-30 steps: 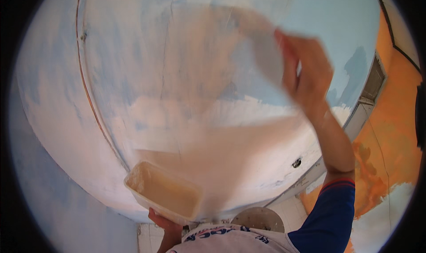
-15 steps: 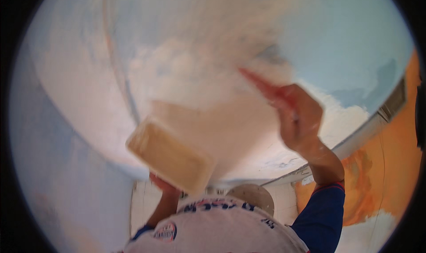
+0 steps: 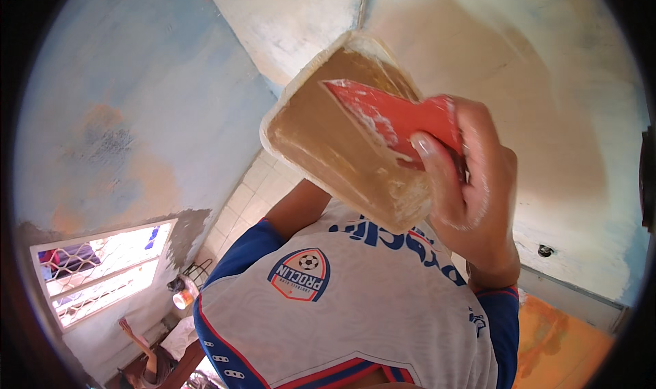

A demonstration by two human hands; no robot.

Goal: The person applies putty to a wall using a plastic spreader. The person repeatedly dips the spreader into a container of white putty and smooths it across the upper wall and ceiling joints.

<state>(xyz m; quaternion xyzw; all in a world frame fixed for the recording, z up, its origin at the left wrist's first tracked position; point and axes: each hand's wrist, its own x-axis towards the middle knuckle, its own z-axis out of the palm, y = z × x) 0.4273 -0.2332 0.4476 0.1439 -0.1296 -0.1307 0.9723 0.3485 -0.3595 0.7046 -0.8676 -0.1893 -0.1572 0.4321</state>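
Observation:
In my right hand [image 3: 478, 163] is a red plastic putty scraper [image 3: 393, 119], smeared with white paste and gripped between thumb and fingers. Its blade lies over the inside of a rectangular tan tub [image 3: 321, 150], whose rim and inner walls are crusted with pale filler. The tub is tilted in front of my chest. My left forearm [image 3: 304, 208] runs up beneath it and supports it from below; the tub hides my left hand and its fingers.
A wall with a broad damp-looking beige patch [image 3: 478, 68] rises at the right, with a small dark hole [image 3: 544, 251] low down. At left, a patchy blue wall [image 3: 157, 68] holds a grilled window [image 3: 106, 273]. Another person's arm [image 3: 140, 338] shows at lower left.
My right hand has brought the scraper from over the wall to inside the tub. The tub is higher and further right in view. My view has swung left, showing the window.

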